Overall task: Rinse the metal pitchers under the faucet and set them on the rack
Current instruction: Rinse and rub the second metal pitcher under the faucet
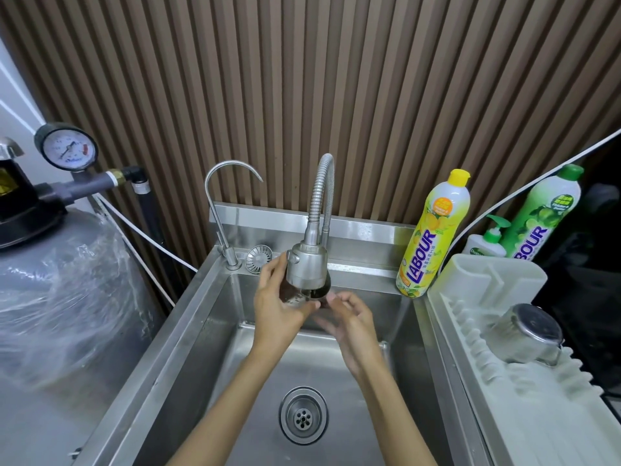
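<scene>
brushed steel sink (188, 331); shiny metal pitcher (527, 334); matt plastic rack (487, 274); ribbed wood wall (369, 95).

Back right: yellow soap bottle (433, 233), green soap bottle (541, 213), pump bottle (489, 243) just beside the green one. Left: pressure gauge (66, 147) above plastic-wrapped tank (67, 297).

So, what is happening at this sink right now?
A person holds a small dark vessel under the faucet head, over the sink. The left hand grips it. The right hand is beside it, too blurred to judge its hold. One metal pitcher already rests bottom up on the drying rack.
</scene>
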{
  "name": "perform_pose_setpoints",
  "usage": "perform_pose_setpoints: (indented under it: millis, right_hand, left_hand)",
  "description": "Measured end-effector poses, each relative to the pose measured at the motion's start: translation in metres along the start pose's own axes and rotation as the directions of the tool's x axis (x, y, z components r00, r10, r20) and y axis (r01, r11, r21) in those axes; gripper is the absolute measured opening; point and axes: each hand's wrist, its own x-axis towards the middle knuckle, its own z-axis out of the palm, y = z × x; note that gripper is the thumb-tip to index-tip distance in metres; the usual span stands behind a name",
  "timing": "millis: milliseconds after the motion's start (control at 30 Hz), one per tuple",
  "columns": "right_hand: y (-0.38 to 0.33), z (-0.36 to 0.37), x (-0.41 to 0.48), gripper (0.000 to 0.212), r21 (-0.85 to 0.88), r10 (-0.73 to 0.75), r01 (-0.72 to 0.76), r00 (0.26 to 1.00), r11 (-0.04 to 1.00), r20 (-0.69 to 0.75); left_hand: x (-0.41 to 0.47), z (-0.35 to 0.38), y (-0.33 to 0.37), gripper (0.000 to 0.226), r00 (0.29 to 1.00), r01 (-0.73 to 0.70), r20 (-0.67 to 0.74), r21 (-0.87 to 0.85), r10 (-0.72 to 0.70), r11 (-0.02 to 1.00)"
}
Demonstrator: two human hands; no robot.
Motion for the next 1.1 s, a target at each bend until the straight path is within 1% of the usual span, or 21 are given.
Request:
perform_pose_setpoints:
  millis: [67, 133, 233, 267, 300, 367, 400, 433, 467, 500, 567, 600, 667, 700, 767, 800, 867, 933, 1000, 1033, 1100]
  right_hand:
    - [0.003, 0.001, -0.003, 0.018, -0.004, 0.080, -0.080, 0.997, 0.997, 0.018]
    - [-0.001, 0.002, -0.006, 0.017, -0.107, 0.092, -0.091, 0.996, 0.990, 0.001]
    - [-0.017, 0.003, -0.009, 0.016, -0.315, 0.017, -0.042, 0.997, 0.948, -0.081]
    - [-0.024, 0.003, -0.009, 0.017, -0.396, -0.028, -0.017, 0.994, 0.918, -0.107]
    - [-0.030, 0.004, -0.011, 0.019, -0.499, -0.092, 0.017, 0.988, 0.867, -0.127]
    - [-0.040, 0.006, -0.013, 0.022, -0.730, -0.251, 0.086, 0.960, 0.678, -0.120]
    - [-0.042, 0.007, -0.015, 0.022, -0.803, -0.311, 0.108, 0.945, 0.586, -0.100]
    - [-0.043, 0.008, -0.017, 0.022, -0.834, -0.357, 0.134, 0.931, 0.536, -0.080]
    - [-0.043, 0.008, -0.018, 0.019, -0.830, -0.387, 0.168, 0.920, 0.532, -0.061]
    - [-0.043, 0.009, -0.019, 0.014, -0.795, -0.396, 0.203, 0.917, 0.572, -0.051]
    - [-0.039, 0.007, -0.017, 0.009, -0.650, -0.365, 0.244, 0.929, 0.720, -0.056]
    - [-0.035, 0.006, -0.014, 0.012, -0.540, -0.331, 0.251, 0.942, 0.804, -0.055]
    - [-0.023, 0.003, -0.007, 0.019, -0.275, -0.219, 0.201, 0.975, 0.940, -0.036]
    - [-0.017, 0.002, -0.004, 0.019, -0.132, -0.155, 0.152, 0.988, 0.980, -0.012]
    - [-0.007, -0.001, -0.002, 0.017, 0.048, -0.051, 0.049, 0.998, 0.998, 0.029]
    - [-0.004, -0.002, -0.002, 0.016, 0.054, -0.009, 0.007, 0.999, 0.998, 0.034]
    - [-0.004, -0.003, -0.007, 0.017, -0.034, 0.036, -0.036, 0.999, 0.999, 0.022]
    - [-0.010, -0.003, -0.013, 0.016, -0.179, 0.031, -0.035, 0.999, 0.983, -0.023]
    - [-0.021, -0.004, -0.016, 0.018, -0.379, -0.023, -0.015, 0.995, 0.925, -0.094]
    - [-0.029, -0.004, -0.018, 0.020, -0.510, -0.089, 0.016, 0.989, 0.860, -0.121]
    - [-0.041, -0.003, -0.019, 0.025, -0.761, -0.257, 0.099, 0.962, 0.641, -0.092]
  left_hand:
    - [-0.002, -0.003, 0.000, 0.094, 0.998, -0.016, -0.056, 0.135, 0.024, 0.991]
    - [-0.004, -0.006, 0.000, 0.097, 0.994, 0.028, -0.110, 0.229, -0.003, 0.973]
    - [-0.011, -0.007, 0.004, 0.099, 0.988, 0.109, -0.125, 0.187, -0.087, 0.976]
    - [-0.013, -0.007, 0.003, 0.094, 0.988, 0.134, -0.104, 0.175, -0.117, 0.976]
    - [-0.014, -0.005, 0.001, 0.086, 0.986, 0.158, -0.075, 0.165, -0.148, 0.974]
    - [-0.016, -0.003, -0.004, 0.065, 0.978, 0.208, 0.004, 0.089, -0.209, 0.974]
    - [-0.016, -0.001, -0.007, 0.058, 0.971, 0.235, 0.048, 0.029, -0.236, 0.972]
    - [-0.016, 0.002, -0.011, 0.056, 0.961, 0.264, 0.095, -0.037, -0.260, 0.964]
    - [-0.015, 0.005, -0.014, 0.055, 0.950, 0.294, 0.139, -0.113, -0.278, 0.949]
    - [-0.014, 0.007, -0.014, 0.056, 0.947, 0.304, 0.166, -0.178, -0.276, 0.936]
    - [-0.010, 0.009, -0.012, 0.074, 0.967, 0.247, 0.121, -0.239, -0.224, 0.939]
    - [-0.008, 0.010, -0.009, 0.084, 0.979, 0.201, 0.078, -0.239, -0.188, 0.950]
    - [-0.006, 0.009, -0.001, 0.089, 0.995, 0.096, 0.001, -0.171, -0.097, 0.981]
    - [-0.007, 0.008, 0.004, 0.087, 0.998, 0.051, -0.035, -0.118, -0.055, 0.992]
    - [-0.009, 0.006, 0.007, 0.087, 0.996, -0.013, -0.083, 0.012, 0.014, 1.000]
    - [-0.011, 0.005, 0.007, 0.088, 0.994, -0.025, -0.100, 0.085, 0.034, 0.996]
    - [-0.015, 0.000, 0.005, 0.090, 0.993, -0.016, -0.116, 0.181, 0.037, 0.983]
    - [-0.019, -0.004, 0.003, 0.087, 0.993, 0.069, -0.109, 0.182, -0.049, 0.981]
    - [-0.024, -0.006, 0.000, 0.077, 0.987, 0.153, -0.080, 0.148, -0.142, 0.977]
    - [-0.026, -0.006, 0.000, 0.070, 0.981, 0.191, -0.058, 0.106, -0.186, 0.976]
    - [-0.028, -0.004, -0.003, 0.051, 0.965, 0.261, 0.028, -0.005, -0.261, 0.965]
